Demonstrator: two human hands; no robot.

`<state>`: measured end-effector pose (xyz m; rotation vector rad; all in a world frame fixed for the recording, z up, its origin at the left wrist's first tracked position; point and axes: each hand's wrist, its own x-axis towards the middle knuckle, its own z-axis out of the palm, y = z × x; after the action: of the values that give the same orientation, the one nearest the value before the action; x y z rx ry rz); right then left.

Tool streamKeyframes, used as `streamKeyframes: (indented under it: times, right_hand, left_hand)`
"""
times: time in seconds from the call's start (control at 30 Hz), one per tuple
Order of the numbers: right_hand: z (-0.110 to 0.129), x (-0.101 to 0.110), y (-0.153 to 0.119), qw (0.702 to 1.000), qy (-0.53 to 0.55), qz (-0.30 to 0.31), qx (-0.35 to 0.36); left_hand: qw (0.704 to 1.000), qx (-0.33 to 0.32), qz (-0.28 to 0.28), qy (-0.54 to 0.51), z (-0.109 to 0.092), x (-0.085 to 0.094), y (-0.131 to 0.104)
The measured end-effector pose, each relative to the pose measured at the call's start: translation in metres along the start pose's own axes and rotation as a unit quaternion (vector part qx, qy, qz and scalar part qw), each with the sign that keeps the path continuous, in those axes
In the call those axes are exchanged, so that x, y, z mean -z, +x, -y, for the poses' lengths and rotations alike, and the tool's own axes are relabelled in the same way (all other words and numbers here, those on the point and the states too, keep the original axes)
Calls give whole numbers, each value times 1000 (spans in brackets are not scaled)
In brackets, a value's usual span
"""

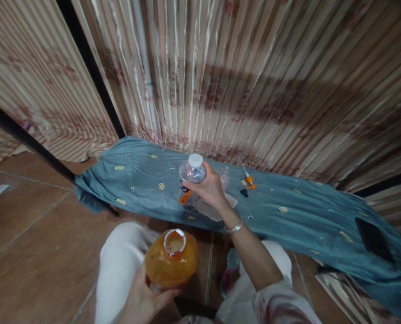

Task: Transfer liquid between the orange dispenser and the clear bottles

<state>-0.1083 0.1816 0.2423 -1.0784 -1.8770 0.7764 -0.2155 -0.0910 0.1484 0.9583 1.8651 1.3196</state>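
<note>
My left hand (144, 292) is wrapped round the lower part of a rounded amber vase (170, 265) with a narrow open neck, held above my lap. My right hand (209, 189) grips a clear plastic bottle (190, 173) with a white cap near its shoulder, over the cloth-covered bench. An orange patch shows low on the bottle. Beneath and beside my right hand lies a pale crumpled sheet (212, 209). Just behind the fingers a clear, thin plastic piece (225, 176) is partly hidden.
A teal patterned cloth (146, 180) covers the long bench. On it are an orange-handled tool (250, 181), a small black item (244, 192) and a dark phone (374, 238). Striped curtains (221, 90) hang behind. Black poles (88, 63) stand at the left.
</note>
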Motion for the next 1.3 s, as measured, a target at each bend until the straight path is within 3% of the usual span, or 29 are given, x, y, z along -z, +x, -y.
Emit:
streamKeyframes:
  times: [0.17, 0.33, 0.57, 0.73, 0.83, 0.93, 1.0, 1.07, 1.13, 1.2, 1.3]
  right_hand:
    - [-4, -8, 18, 998, -69, -9, -4]
    - [-9, -17, 23, 997, -75, 5, -34]
    - [-20, -33, 19, 996, -71, 21, -43]
    - [-20, -29, -2, 997, -62, 48, 21]
    - [-30, -9, -32, 994, -74, 23, 83]
    - [-61, 34, -55, 991, -101, -45, 75]
    - [-92, 71, -55, 985, -145, -85, -23]
    - [-124, 107, -42, 958, -208, -75, -183]
    - [-154, 133, -21, 937, -233, -86, -247]
    - [-178, 145, 0, 923, -243, -86, -287]
    - [-202, 142, 24, 913, -239, -74, -322]
  left_hand:
    - [998, 41, 10, -51, -7, -3, 3]
    - [998, 39, 20, -44, -4, -9, 8]
    - [997, 27, 42, -53, -16, -21, 13]
    - [994, 58, 49, -81, -36, -30, 15]
    - [992, 54, 79, -79, -37, -36, 19]
    - [990, 51, 108, -75, -31, -46, 22]
    - [989, 57, 101, -86, -28, -57, 23]
    - [984, 75, 123, -102, -28, -70, 26]
    - [974, 87, 175, -119, -30, -85, 33]
    - [960, 87, 223, -145, -33, -103, 43]
    - [948, 93, 235, -196, -34, -128, 60]
